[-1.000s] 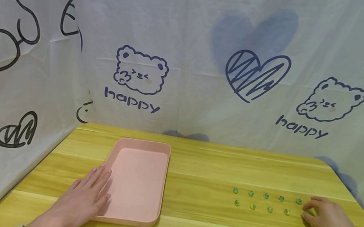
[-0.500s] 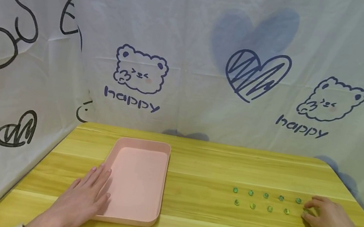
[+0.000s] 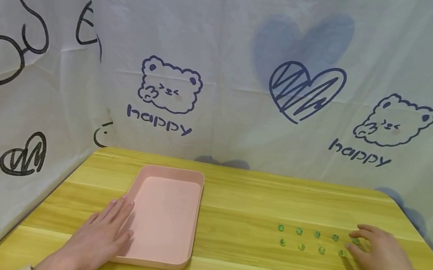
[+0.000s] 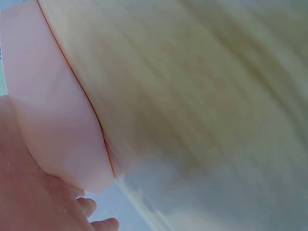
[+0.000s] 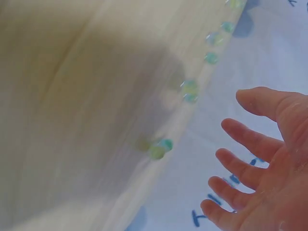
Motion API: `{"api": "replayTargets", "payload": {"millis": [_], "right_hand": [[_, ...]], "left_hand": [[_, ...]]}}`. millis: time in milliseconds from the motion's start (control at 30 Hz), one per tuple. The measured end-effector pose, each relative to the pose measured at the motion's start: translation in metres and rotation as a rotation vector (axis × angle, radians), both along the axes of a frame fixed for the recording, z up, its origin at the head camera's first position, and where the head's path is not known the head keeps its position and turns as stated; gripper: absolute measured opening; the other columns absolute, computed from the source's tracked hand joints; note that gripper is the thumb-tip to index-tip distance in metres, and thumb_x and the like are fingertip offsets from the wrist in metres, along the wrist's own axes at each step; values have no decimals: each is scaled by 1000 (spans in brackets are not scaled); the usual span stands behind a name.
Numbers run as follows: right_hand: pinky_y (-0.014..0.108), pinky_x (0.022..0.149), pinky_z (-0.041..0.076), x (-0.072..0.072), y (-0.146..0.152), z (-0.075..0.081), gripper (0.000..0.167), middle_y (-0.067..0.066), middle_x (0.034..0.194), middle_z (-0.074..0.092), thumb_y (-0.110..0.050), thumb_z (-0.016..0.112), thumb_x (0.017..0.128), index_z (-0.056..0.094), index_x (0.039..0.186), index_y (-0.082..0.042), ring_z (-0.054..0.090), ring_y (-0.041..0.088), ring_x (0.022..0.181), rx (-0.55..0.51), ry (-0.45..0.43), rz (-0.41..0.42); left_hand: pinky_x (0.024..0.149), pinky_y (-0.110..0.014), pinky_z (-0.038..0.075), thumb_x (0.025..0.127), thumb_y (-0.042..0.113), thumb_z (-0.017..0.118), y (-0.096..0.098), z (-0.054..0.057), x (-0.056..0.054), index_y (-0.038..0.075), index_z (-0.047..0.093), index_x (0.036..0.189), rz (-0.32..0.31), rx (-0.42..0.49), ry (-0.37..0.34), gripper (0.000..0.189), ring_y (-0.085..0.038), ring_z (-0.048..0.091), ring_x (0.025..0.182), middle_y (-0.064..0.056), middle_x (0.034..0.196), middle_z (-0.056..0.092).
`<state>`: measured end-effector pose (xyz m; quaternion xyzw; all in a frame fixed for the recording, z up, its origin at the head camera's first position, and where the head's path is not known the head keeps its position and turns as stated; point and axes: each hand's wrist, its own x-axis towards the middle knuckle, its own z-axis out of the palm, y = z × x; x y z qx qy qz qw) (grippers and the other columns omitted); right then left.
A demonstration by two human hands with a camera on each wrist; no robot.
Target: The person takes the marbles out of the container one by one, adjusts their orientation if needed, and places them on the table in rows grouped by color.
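My left hand (image 3: 98,236) lies with straight fingers on the left rim of a pink rectangular tray (image 3: 162,221); in the left wrist view the hand (image 4: 41,187) overlaps the side of that tray (image 4: 57,101). Above the right end of two rows of small green glass marbles (image 3: 322,250) is my right hand (image 3: 382,255), fingers and thumb apart. In the right wrist view this hand (image 5: 269,163) holds nothing, and a yellow-green marble (image 5: 156,152) and a teal marble (image 5: 166,144) sit close together on the table. From the head, the hand partly covers that end of the rows.
The wooden table (image 3: 232,251) carries the tray on the left and the marbles on the right. A white curtain (image 3: 240,39) with bear and heart drawings hangs behind it and along the left side.
My right hand has risen from the right end of the near row and moved left, its fingers and thumb now apart. The left hand has stayed on the tray.
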<state>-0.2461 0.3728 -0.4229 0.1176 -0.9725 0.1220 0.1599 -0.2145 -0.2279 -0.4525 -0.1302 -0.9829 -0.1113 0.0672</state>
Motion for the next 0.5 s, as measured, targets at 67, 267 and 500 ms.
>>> {"api": "replayTargets", "payload": {"millis": [67, 267, 500], "right_hand": [[71, 90, 36, 0, -7, 2, 35, 33, 127, 55, -27, 75, 87, 71, 109, 0, 48, 58, 111, -8, 3, 7], [71, 91, 35, 3, -27, 4, 35, 32, 129, 54, -28, 73, 89, 70, 111, 0, 45, 56, 115, -36, 7, 8], [70, 96, 32, 4, -53, 5, 47, 31, 135, 50, -32, 67, 94, 63, 125, 4, 42, 55, 121, -43, 38, 32]], "left_hand": [[109, -66, 19, 105, 48, 36, 0, 1, -2, 4, 25, 156, -2, 0, 5, 68, -41, 14, 146, -19, 162, 14], [109, -66, 22, 105, 51, 33, 1, 3, -7, 4, 28, 155, -35, 9, 28, 69, -43, 17, 145, -18, 161, 16], [109, -66, 23, 105, 48, 37, 13, 9, -10, 5, 27, 155, -45, 69, 84, 67, -40, 17, 146, -14, 162, 17]]}}
